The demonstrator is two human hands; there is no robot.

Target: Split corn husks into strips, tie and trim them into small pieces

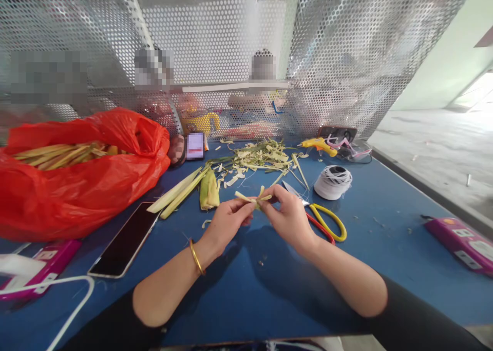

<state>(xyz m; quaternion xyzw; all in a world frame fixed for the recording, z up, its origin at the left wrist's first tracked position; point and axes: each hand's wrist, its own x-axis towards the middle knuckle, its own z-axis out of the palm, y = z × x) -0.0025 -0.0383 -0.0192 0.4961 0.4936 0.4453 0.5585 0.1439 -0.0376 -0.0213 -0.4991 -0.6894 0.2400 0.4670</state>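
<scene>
Between my two hands, above the middle of the blue table, is a small piece of pale folded leaf strips (254, 199) with a few ends sticking out. My left hand (231, 218) pinches its left side, and a gold bangle circles that wrist. From the right, the fingers of my right hand (287, 215) close on the same piece. Scissors (333, 222) with red and yellow handles lie beside my right hand. Left of my left hand are a cut green-yellow stalk (209, 191) and long pale leaf strips (177, 189).
A red plastic bag (96, 197) of strips fills the left, with a phone (123, 240) before it. Leaf scraps (265, 156) lie at the back, near a yellow glue gun (319, 145) and white thread spool (333, 183). Purple power strips (460, 243) flank the table. A perforated metal screen (215, 38) stands behind.
</scene>
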